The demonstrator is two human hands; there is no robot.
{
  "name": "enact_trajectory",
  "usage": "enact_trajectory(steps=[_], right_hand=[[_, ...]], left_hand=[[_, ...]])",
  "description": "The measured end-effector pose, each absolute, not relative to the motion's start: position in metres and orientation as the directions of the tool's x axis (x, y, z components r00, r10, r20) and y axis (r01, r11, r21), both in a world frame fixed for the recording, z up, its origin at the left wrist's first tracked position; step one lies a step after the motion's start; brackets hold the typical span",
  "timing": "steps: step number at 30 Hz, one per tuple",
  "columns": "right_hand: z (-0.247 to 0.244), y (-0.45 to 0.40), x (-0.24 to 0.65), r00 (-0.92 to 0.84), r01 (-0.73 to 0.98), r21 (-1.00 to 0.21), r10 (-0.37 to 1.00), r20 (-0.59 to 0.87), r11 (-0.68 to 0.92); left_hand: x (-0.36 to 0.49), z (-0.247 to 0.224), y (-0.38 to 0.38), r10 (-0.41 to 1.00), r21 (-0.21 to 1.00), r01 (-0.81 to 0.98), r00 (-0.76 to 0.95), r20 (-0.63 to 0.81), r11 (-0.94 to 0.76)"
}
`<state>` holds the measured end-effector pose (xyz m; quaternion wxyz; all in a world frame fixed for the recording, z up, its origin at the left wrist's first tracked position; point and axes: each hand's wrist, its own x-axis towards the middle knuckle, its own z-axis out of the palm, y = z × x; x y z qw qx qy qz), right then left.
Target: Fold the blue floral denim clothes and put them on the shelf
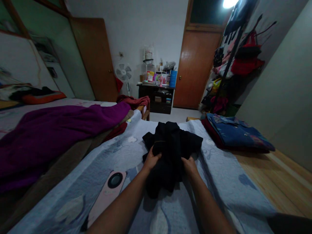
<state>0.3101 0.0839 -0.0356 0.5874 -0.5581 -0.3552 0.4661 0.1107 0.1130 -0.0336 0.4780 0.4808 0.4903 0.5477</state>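
A bunched black garment (170,152) lies on the pale blue patterned bedsheet (156,208) in front of me; its exact kind I cannot make out. My left hand (152,158) grips its left side, fingers tucked into the cloth. On the opposite side, my right hand (189,165) has hold of the fabric, its fingertips partly hidden by folds. Near my left forearm a pink phone (107,196) with a round dark camera ring lies face down on the sheet.
Folded clothes with a blue denim piece (237,130) on top are stacked to the right. A purple blanket (63,130) covers the left side. Beyond the bed stand a white fan (123,72), a dark cabinet (156,109) and a wooden door (195,68). Bags and clothes hang at the right.
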Motion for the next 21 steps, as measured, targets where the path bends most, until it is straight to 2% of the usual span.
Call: enact_trajectory(steps=[5,11,16,21], right_hand=[[-0.033,0.077,0.304,0.32,-0.21,-0.976,0.939,-0.127,-0.061],[-0.04,0.054,0.288,0.242,-0.293,-0.946,0.947,-0.212,-0.137],[-0.032,0.056,0.285,0.289,-0.267,-0.959,0.942,-0.17,-0.091],[-0.001,0.071,0.29,0.365,-0.172,-0.985,0.93,-0.037,0.029]], left_hand=[[0.094,-0.028,0.097,0.999,0.995,-0.093,-0.029,0.028,-0.031],[0.075,-0.026,0.079,0.998,0.998,-0.07,0.059,0.004,0.001],[0.078,-0.014,0.08,0.996,0.995,0.052,-0.011,0.091,-0.09],[0.085,0.02,0.077,0.96,0.957,0.099,-0.039,0.279,-0.274]])
